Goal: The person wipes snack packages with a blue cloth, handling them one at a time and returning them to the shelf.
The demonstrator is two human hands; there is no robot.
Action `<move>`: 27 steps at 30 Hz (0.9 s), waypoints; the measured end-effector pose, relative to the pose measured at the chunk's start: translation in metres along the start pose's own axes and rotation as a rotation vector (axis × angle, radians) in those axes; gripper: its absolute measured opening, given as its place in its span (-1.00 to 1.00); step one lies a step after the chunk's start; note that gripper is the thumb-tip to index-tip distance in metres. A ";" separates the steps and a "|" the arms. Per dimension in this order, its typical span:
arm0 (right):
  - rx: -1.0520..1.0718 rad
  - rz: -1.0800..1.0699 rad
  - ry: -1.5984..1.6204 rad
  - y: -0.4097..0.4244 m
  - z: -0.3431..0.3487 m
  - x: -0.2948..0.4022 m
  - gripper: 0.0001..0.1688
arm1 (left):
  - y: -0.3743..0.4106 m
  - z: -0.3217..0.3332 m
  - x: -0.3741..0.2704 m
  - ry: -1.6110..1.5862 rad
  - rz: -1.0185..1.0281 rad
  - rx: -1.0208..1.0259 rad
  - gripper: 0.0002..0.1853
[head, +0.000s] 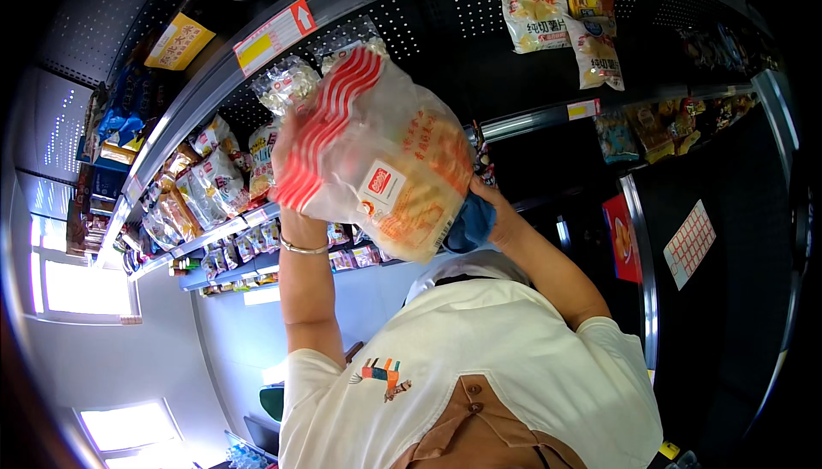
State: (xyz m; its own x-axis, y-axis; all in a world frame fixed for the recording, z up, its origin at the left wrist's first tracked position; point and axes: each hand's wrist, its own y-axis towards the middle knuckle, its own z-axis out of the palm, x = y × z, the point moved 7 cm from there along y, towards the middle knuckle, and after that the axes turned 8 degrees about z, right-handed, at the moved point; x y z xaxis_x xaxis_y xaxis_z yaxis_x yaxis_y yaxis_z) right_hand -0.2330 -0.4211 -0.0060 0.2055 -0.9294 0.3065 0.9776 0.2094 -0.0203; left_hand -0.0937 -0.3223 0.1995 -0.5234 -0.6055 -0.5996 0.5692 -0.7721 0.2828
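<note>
A large, clear plastic snack bag (398, 141) with wavy red stripes, filled with orange and pale packed food, is raised in front of the shelves. My left hand (282, 148), a bangle at its wrist, grips the striped end; the bag hides most of its fingers. At the bag's lower right, my right hand (491, 202) holds a bunched blue cloth (472, 225) against the bag's side. Part of this hand is hidden behind the bag and cloth.
Popcorn-like packs (289, 84) lie behind the bag on a black perforated shelf. Chip bags (530, 10) stand at upper right. A metal shelf edge (192, 93) with price tags curves along the left. Snack packs (212, 174) fill lower left shelves. A metal upright (642, 263) stands right.
</note>
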 end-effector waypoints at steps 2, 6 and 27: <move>0.038 -0.029 0.029 0.003 0.007 0.001 -0.28 | -0.007 -0.043 0.004 -0.023 -0.016 -0.024 0.11; 0.031 -0.106 0.051 0.000 0.025 0.011 -0.30 | -0.061 -0.099 0.019 0.533 0.294 -0.300 0.30; -0.457 -0.637 -0.571 -0.051 0.091 0.111 -0.45 | -0.101 -0.098 0.055 0.445 0.284 -0.436 -0.02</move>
State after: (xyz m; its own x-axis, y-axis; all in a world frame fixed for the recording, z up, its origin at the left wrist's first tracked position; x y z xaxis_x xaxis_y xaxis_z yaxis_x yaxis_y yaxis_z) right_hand -0.2646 -0.5073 0.1154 -0.3038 -0.5145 0.8019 0.8459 -0.5329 -0.0214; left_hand -0.1178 -0.2581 0.0647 -0.0588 -0.5643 -0.8235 0.8982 -0.3900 0.2031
